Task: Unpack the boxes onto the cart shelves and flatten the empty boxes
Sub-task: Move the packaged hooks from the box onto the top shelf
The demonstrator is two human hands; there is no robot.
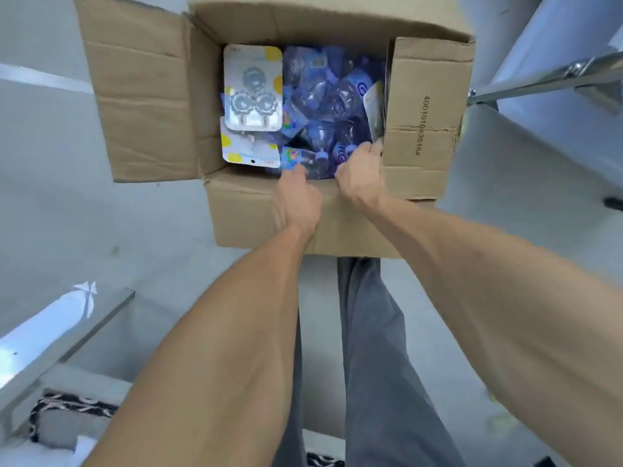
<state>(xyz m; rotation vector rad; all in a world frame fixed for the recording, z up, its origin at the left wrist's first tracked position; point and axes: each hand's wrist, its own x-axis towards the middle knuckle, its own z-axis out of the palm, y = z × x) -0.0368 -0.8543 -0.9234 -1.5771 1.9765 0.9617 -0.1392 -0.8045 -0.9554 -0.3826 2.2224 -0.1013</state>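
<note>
early going — the cardboard box (303, 210) sits on the floor with its flaps folded out, and looks full of blue plastic packets (323, 106), with white blister cards (253, 87) stacked along one side. the left hand (298, 200) and right hand (359, 171) both reach over the near wall, fingers curled down onto packets at that edge. the cart's metal frame (539, 79) stands just beside the box; unloading and flattening all seem left to do.
</note>
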